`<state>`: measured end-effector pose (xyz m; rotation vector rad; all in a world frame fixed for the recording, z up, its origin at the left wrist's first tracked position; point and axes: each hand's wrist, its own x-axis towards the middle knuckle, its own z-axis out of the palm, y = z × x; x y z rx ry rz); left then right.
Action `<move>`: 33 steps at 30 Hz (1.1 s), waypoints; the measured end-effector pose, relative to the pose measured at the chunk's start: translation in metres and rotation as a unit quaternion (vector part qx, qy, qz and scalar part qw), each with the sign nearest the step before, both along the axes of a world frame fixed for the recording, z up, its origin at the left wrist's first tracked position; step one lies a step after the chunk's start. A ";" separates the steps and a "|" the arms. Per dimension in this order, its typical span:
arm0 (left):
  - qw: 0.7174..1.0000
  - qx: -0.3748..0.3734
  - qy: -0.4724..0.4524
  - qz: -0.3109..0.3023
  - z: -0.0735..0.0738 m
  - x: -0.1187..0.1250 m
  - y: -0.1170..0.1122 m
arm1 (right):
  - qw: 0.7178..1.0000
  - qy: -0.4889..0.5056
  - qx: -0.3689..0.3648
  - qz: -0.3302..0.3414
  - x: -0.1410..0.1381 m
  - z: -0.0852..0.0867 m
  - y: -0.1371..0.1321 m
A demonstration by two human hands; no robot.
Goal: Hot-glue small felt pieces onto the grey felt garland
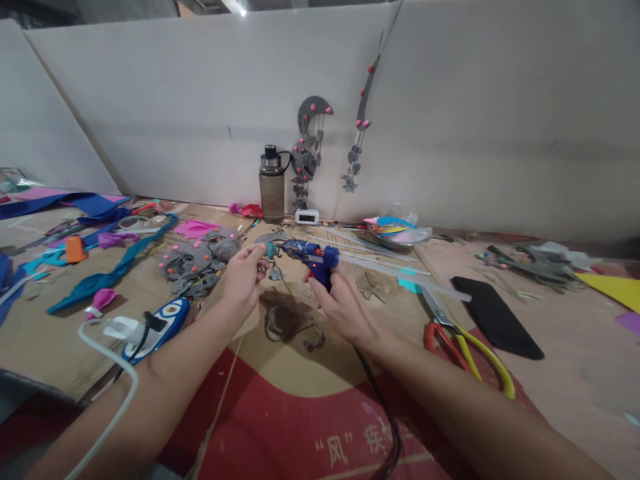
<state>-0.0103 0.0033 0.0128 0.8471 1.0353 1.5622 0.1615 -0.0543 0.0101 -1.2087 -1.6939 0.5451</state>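
Looks like the gluing step is in hand. Left hand [244,273]: fingers are pinching a small teal piece [271,251], holding it above the cardboard-covered surface [305,373]. Right hand [345,303]: fingers are wrapping round the handle of the blue glue gun [313,255], nozzle pointing left at the teal piece, close to the left fingertips. Can't tell whether the nozzle is touching the piece or just beside it, nor whether the trigger is being squeezed. Translucent glue stick [440,288] is apparently poking out of the gun's rear, to the right of the right fingers. Black power cable [375,390] is trailing below the right hand.

Around: brown-grey cord coil [280,323] is lying below and between both sets of fingers. Grey felt pile [187,263] with pink and orange dots is sitting left of the left fingers. Scissors [463,340] and black phone [495,317] are lying well right of the right fingers, neither being touched.

My read: next move is calling for a steady left pinch, a small controlled dab on the teal piece, and left fingertips staying clear of the nozzle. Main risk: glue or a hot tip catching those fingers.
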 end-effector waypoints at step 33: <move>0.951 0.142 0.255 0.103 0.006 0.005 -0.011 | 0.962 0.221 -0.135 0.092 -0.040 0.006 0.033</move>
